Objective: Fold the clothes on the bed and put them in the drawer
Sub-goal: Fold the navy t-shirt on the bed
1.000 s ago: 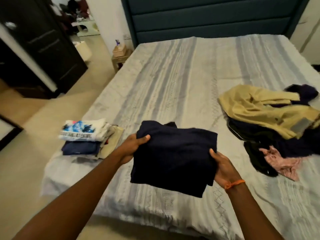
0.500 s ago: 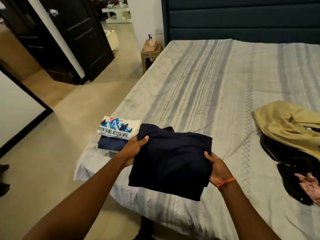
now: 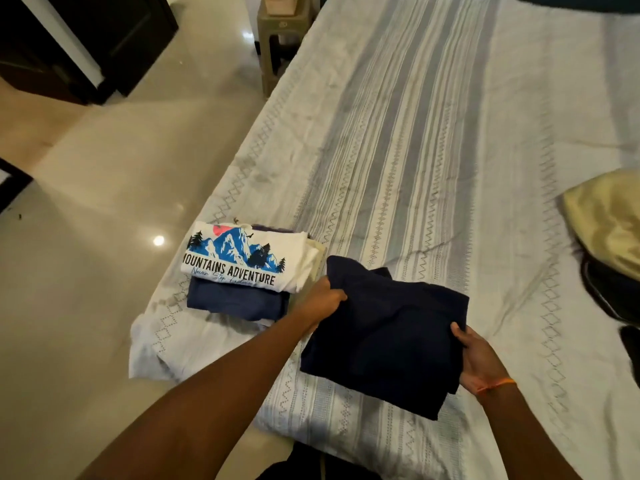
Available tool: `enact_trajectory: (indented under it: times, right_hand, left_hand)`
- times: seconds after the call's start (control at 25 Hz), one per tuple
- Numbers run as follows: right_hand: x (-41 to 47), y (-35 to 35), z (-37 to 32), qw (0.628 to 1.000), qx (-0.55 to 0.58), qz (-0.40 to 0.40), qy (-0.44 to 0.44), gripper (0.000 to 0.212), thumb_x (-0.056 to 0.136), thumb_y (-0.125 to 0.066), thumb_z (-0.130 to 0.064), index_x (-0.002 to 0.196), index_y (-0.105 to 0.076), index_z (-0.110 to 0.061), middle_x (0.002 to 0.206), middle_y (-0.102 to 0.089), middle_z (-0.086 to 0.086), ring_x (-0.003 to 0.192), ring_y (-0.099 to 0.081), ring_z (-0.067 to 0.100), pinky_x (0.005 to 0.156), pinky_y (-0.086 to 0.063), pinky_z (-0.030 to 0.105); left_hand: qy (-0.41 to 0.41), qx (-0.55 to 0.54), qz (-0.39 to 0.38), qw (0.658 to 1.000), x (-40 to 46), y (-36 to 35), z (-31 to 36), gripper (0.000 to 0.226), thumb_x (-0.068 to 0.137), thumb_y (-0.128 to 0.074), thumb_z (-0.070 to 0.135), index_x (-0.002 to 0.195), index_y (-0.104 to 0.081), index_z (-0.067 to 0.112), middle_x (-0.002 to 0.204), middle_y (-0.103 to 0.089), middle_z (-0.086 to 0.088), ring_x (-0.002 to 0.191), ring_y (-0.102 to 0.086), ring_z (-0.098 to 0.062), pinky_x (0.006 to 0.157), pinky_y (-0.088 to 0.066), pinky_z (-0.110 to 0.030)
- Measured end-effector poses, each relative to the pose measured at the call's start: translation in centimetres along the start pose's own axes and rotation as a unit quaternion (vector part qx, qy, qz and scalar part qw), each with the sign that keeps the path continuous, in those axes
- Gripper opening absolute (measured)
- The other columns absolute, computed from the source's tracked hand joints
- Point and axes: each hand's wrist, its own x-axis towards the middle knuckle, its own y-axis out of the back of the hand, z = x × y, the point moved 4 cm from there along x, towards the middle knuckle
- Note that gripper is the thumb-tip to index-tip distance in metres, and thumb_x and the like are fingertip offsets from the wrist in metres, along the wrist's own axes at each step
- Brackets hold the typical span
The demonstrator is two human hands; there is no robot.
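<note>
Our left hand [image 3: 323,299] is closed around the upper left edge of a folded navy garment [image 3: 384,334], fingers curled over the cloth, while our right hand [image 3: 479,362] clamps its right edge, thumb on top and fingers hidden beneath; an orange thread band [image 3: 497,385] circles that wrist. We hold the garment between both hands over the near part of the bed [image 3: 433,150], at about 6 o'clock in the view, and whether its underside touches the striped bedspread we cannot tell. At 9 o'clock from the garment, just beside our left hand, sits a small stack on the bed's corner: a folded white T-shirt [image 3: 249,258] printed with mountains and "MOUNTAINS ADVENTURE" lies on a folded dark blue garment [image 3: 235,301]. At 3 o'clock, well apart at the frame edge, an unfolded yellow garment [image 3: 613,216] lies over dark clothes [image 3: 613,292]. At 12 o'clock, a small beige stool [image 3: 277,36] stands on the floor beside the bed.
</note>
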Motion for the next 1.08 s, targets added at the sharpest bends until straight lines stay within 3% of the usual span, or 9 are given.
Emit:
enact_trajectory:
  times: [0.16, 0.28, 0.4, 0.6, 0.8, 0.92, 0.96, 1.0, 1.08]
  right_hand:
    - [8.6, -0.6, 0.8, 1.0, 0.004, 0.002, -0.006, 0.036, 0.1, -0.049, -0.021, 0.135, -0.054, -0.014, 0.127, -0.065, 0.011, 0.118, -0.06, 0.032, 0.089, -0.052, 0.048]
    - [13.1, -0.1, 2.8, 0.999, -0.018, 0.033, -0.01, 0.038, 0.1, -0.05, -0.018, 0.137, -0.052, -0.01, 0.131, -0.061, 0.014, 0.12, -0.058, 0.033, 0.087, -0.056, 0.043]
    - [15.2, 0.6, 4.0, 0.99, -0.118, 0.083, 0.001, 0.036, 0.097, -0.056, -0.016, 0.131, -0.055, -0.002, 0.126, -0.062, 0.02, 0.113, -0.06, 0.037, 0.093, -0.053, 0.046]
    - [15.5, 0.7, 3.5, 0.979, -0.17, 0.11, 0.014, 0.034, 0.092, -0.065, -0.017, 0.121, -0.062, 0.0, 0.118, -0.066, 0.02, 0.103, -0.065, 0.036, 0.097, -0.05, 0.053]
    - [16.8, -0.1, 3.4, 0.989, -0.119, 0.077, 0.048, 0.046, 0.079, -0.078, -0.015, 0.123, -0.063, -0.01, 0.119, -0.069, 0.011, 0.109, -0.065, 0.032, 0.096, -0.051, 0.048]
    - [16.7, -0.3, 3.7, 0.993, -0.093, 0.046, 0.049, 0.09, 0.046, -0.095, -0.038, 0.126, -0.061, -0.012, 0.12, -0.068, 0.01, 0.11, -0.066, 0.03, 0.095, -0.051, 0.048]
    - [16.4, -0.7, 3.8, 0.994, -0.088, 0.032, 0.048, 0.096, 0.041, -0.096, -0.04, 0.127, -0.061, -0.013, 0.122, -0.068, 0.009, 0.111, -0.065, 0.03, 0.095, -0.051, 0.047]
    - [15.9, -1.2, 3.9, 0.995, -0.085, 0.02, 0.04, 0.091, 0.047, -0.095, -0.038, 0.128, -0.06, -0.014, 0.124, -0.067, 0.01, 0.113, -0.064, 0.03, 0.096, -0.05, 0.048]
    - [14.4, -2.8, 3.1, 0.997, -0.068, -0.004, 0.028, 0.062, 0.074, -0.08, -0.021, 0.131, -0.058, -0.013, 0.129, -0.063, 0.013, 0.117, -0.062, 0.033, 0.097, -0.051, 0.049]
  left_hand:
    - [-0.004, 0.042, 0.035, 0.999, 7.6, -0.9, -0.5, 0.044, 0.092, -0.052, 0.002, 0.135, -0.047, 0.012, 0.127, -0.053, 0.002, 0.115, -0.049, -0.015, 0.092, -0.037, -0.023]
    - [0.02, 0.107, 0.039, 0.993, 11.0, -1.6, -1.3, 0.032, 0.093, -0.05, 0.004, 0.124, -0.053, 0.003, 0.121, -0.06, -0.011, 0.116, -0.056, -0.027, 0.096, -0.044, -0.03]
    - [0.06, 0.214, 0.042, 0.974, 11.9, -1.5, -1.2, 0.041, 0.097, -0.047, 0.007, 0.137, -0.039, -0.001, 0.127, -0.05, -0.013, 0.123, -0.049, -0.03, 0.092, -0.038, -0.025]
    - [0.088, 0.234, 0.067, 0.966, 12.6, -2.0, -2.1, 0.056, 0.098, -0.048, 0.016, 0.142, -0.024, -0.009, 0.141, -0.043, -0.02, 0.128, -0.046, -0.032, 0.103, -0.037, -0.03]
    - [0.106, 0.142, 0.062, 0.982, 14.5, -2.8, -4.3, 0.087, 0.093, -0.063, 0.033, 0.154, -0.007, 0.007, 0.157, -0.025, -0.014, 0.143, -0.029, -0.033, 0.117, -0.027, -0.041]
    - [0.113, 0.137, 0.035, 0.983, 15.1, -3.2, -5.7, 0.068, 0.098, -0.056, 0.031, 0.15, -0.022, 0.004, 0.155, -0.029, -0.012, 0.141, -0.031, -0.031, 0.113, -0.027, -0.035]
    - [0.097, 0.131, 0.028, 0.986, 14.7, -3.2, -5.5, 0.06, 0.099, -0.054, 0.028, 0.148, -0.027, 0.005, 0.153, -0.033, -0.011, 0.14, -0.033, -0.03, 0.111, -0.029, -0.032]
    - [0.072, 0.121, 0.026, 0.99, 13.9, -3.0, -5.0, 0.054, 0.1, -0.052, 0.025, 0.146, -0.031, 0.006, 0.15, -0.038, -0.009, 0.139, -0.036, -0.028, 0.108, -0.029, -0.029]
    - [-0.006, 0.11, 0.035, 0.993, 11.4, -2.7, -3.0, 0.048, 0.099, -0.054, 0.019, 0.143, -0.037, 0.009, 0.143, -0.047, -0.007, 0.134, -0.043, -0.025, 0.101, -0.03, -0.02]
